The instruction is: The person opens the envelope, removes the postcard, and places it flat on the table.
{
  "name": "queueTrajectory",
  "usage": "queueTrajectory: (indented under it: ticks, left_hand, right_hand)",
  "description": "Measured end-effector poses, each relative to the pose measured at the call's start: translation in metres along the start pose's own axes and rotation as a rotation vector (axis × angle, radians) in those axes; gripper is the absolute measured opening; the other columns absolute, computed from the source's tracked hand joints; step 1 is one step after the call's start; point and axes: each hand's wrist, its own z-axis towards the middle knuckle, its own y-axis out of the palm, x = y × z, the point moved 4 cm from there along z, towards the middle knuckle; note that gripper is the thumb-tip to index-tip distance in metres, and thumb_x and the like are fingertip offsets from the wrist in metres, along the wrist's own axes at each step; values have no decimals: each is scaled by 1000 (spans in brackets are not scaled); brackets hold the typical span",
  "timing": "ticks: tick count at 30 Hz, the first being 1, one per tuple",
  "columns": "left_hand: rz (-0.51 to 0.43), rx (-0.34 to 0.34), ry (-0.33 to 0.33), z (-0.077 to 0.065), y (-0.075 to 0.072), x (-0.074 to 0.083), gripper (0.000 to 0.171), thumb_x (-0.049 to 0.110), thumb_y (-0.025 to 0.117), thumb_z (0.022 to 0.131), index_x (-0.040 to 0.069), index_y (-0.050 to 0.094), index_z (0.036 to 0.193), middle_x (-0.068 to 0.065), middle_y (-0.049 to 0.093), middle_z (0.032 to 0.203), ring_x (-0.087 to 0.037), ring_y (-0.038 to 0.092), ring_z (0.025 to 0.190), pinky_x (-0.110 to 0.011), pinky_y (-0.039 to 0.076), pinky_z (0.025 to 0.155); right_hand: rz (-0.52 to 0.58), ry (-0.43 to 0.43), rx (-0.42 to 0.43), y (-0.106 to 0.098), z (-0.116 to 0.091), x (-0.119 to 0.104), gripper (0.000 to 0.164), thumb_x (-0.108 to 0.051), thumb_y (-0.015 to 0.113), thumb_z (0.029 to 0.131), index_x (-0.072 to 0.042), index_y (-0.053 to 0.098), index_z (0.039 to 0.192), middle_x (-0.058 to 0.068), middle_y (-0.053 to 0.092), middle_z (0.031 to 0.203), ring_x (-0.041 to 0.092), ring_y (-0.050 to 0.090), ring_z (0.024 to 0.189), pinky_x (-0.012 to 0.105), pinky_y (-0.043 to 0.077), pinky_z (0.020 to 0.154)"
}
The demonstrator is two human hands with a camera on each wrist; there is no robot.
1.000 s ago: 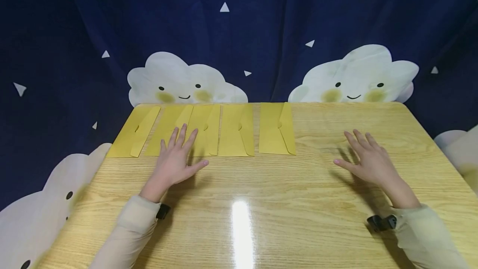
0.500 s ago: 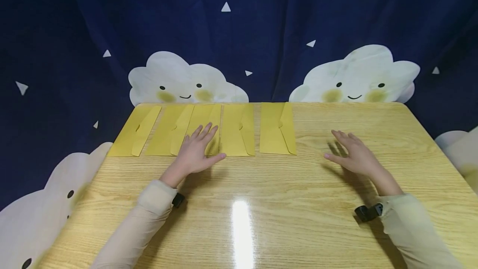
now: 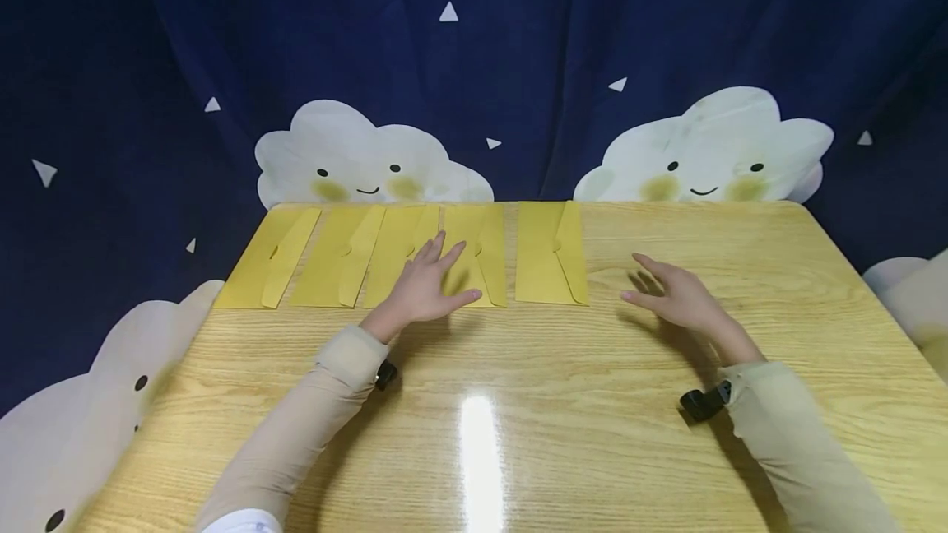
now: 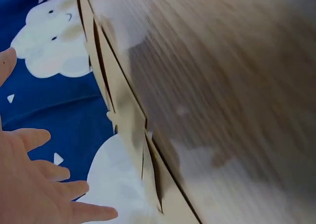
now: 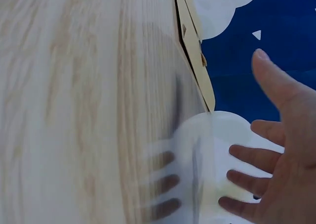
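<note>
A: What does the head view show?

B: Five flat paper envelopes (image 3: 396, 252), matte yellow, each a slim rectangle with a slanted flap and a small curved notch. They lie in a row along the far edge of a glossy, wood-grained table (image 3: 592, 410). Behind hangs a dark blue cloth (image 3: 518, 56) printed with white triangles and smiling clouds (image 3: 711, 150).

A: And the hands?

B: The left hand (image 3: 422, 290) is above the third and fourth envelopes, fingers spread. The right hand (image 3: 683, 296) is right of the row, thumb apart from the fingers. Beige sleeves (image 3: 796, 442) cover both arms.

A: What differs from a second ago?

B: The left hand has shifted right from the second and third envelopes; the right hand has moved left, nearer the row. The envelopes lie as before.

A: The left wrist view?

B: Fingers apart, holding nothing, against the blue cloth. The envelopes look like thin tan strips, some flap edges slightly raised.

A: The right wrist view?

B: Again the fingers are separated and hold nothing; dark finger shapes show on the shiny wood.
</note>
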Motion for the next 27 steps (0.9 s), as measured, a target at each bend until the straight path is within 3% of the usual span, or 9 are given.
queueTrajectory:
  ticks: [8, 18, 23, 27]
  left_hand:
    - [-73, -13, -14, 25, 13, 4, 80, 57, 53, 82, 14, 29, 144, -21, 6, 150, -41, 7, 135, -66, 17, 96]
    - [46, -84, 35, 45, 34, 25, 82, 60, 53, 81, 13, 28, 144, -23, 4, 149, -41, 5, 135, -65, 15, 98]
    - [55, -151, 25, 54, 39, 33, 82, 60, 51, 82, 16, 23, 146, -15, 1, 151, -36, -1, 136, -68, 11, 97]
    - [54, -202, 54, 62, 42, 39, 81, 59, 49, 84, 16, 21, 146, -9, 6, 152, -34, -2, 137, -70, 7, 95]
  right_hand:
    - [76, 6, 6, 9, 22, 7, 69, -38, 59, 88, 4, 36, 137, 27, 37, 136, 44, 31, 125, 54, 25, 100]
    - [86, -28, 53, 26, 46, 1, 67, -33, 66, 83, 6, 42, 132, 29, 38, 135, 44, 30, 126, 52, 23, 102]
    - [61, -61, 31, 32, 58, -3, 69, -28, 70, 81, 10, 41, 131, 32, 36, 134, 46, 31, 124, 53, 24, 101]
    - [59, -87, 26, 33, 64, -7, 71, -23, 72, 78, 13, 40, 130, 32, 38, 133, 46, 33, 122, 52, 24, 101]
